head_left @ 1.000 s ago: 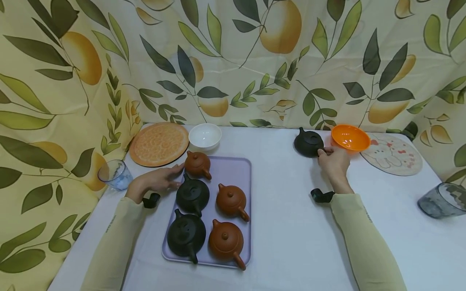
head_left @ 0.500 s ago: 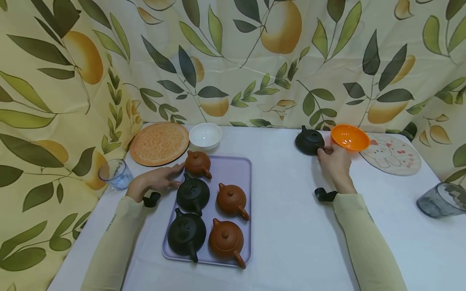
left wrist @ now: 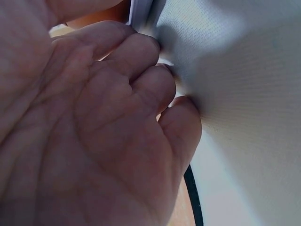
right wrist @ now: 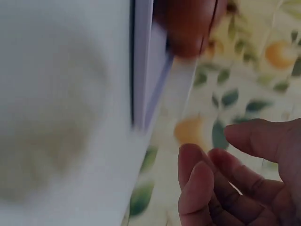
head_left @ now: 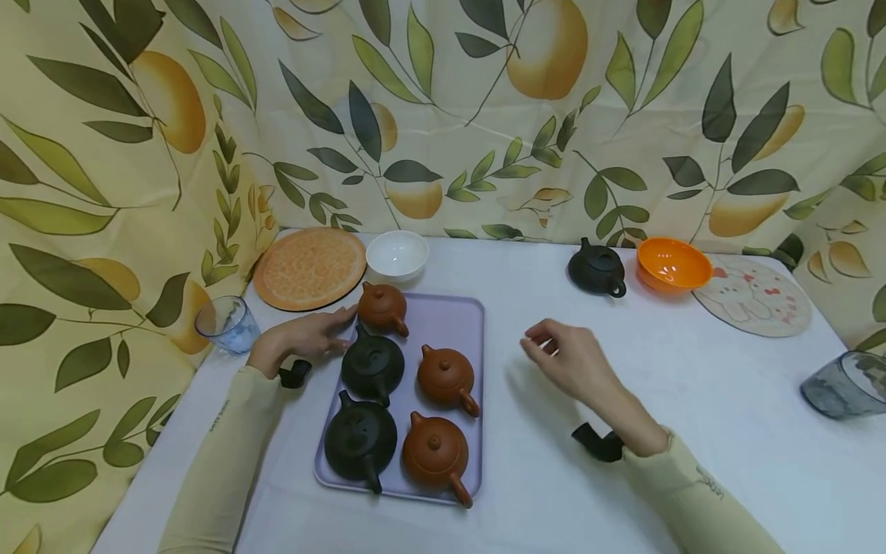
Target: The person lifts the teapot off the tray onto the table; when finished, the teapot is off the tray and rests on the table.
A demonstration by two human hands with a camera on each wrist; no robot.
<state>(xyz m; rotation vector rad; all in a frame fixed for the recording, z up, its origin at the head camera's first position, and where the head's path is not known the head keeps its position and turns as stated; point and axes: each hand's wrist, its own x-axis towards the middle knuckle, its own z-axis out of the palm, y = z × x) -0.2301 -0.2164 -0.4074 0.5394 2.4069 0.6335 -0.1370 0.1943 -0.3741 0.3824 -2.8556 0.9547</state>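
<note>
A lilac tray (head_left: 450, 308) bears several teapots: a small brown teapot (head_left: 382, 308) at its far left corner, a black teapot (head_left: 373, 365), a larger black teapot (head_left: 361, 440), and two brown teapots (head_left: 445, 377) (head_left: 436, 452) on the right. My left hand (head_left: 304, 335) rests at the tray's left edge, its fingertips beside the small brown teapot; in the left wrist view its fingertips meet the tablecloth. Right of the tray, my right hand (head_left: 562, 355) is over the table, fingers loosely bent, holding nothing. A separate black teapot (head_left: 597, 269) stands at the back right.
An orange bowl (head_left: 673, 264) and a round rabbit-pattern mat (head_left: 757, 300) lie right of the lone black teapot. A white bowl (head_left: 398, 256) and round orange mat (head_left: 309, 269) are at the back left. Glasses (head_left: 228, 325) (head_left: 844, 386) stand at either side.
My right hand has let go of the black teapot's handle at the back right and moved left and nearer, towards the tray. My left hand has stayed at the tray's edge.
</note>
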